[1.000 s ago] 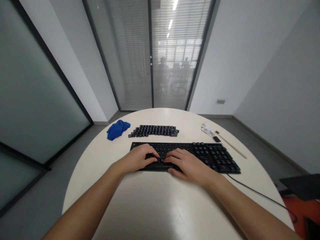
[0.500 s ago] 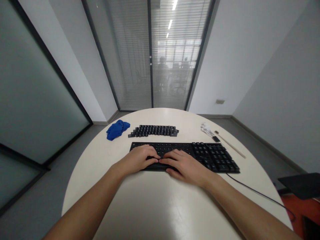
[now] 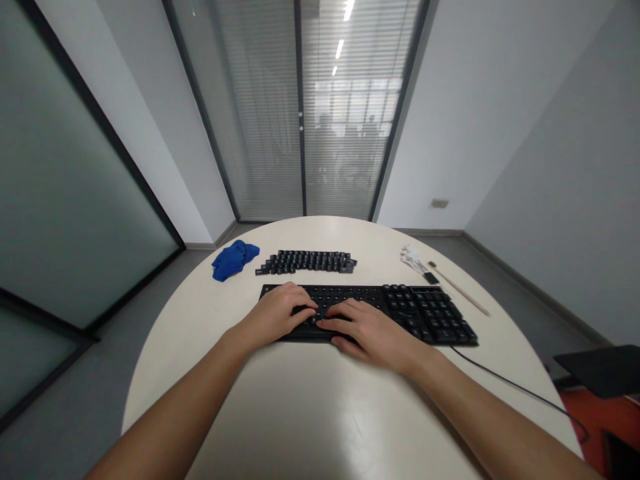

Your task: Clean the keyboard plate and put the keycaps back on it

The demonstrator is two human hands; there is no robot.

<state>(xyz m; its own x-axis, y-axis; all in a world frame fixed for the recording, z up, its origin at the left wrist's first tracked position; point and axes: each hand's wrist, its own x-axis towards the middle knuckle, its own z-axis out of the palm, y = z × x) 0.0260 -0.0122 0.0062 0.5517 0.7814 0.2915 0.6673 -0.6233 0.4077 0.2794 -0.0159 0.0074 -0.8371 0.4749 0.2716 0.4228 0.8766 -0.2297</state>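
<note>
A black keyboard (image 3: 430, 313) lies across the table; its right-hand part carries keycaps, while the left and middle part shows bare key stems. My left hand (image 3: 277, 313) is over the left part, thumb and forefinger tips close together; anything between them is too small to make out. My right hand (image 3: 367, 330) rests over the middle, fingers stretched out towards the left hand and thumb apart at the front edge. Some of the keyboard is hidden beneath both hands. Behind it, loose black keycaps (image 3: 315, 261) are laid out in rows.
A crumpled blue cloth (image 3: 233, 260) lies at the back left of the round white table (image 3: 295, 413). At the back right are a clear bag with white bits (image 3: 413, 257), a small black piece (image 3: 431, 277) and a thin long-handled brush (image 3: 463, 290). The keyboard's cable (image 3: 515, 383) trails off right.
My left hand has drawn slightly up and left, its fingertips parting from those of my right hand. My right hand has hardly moved.
</note>
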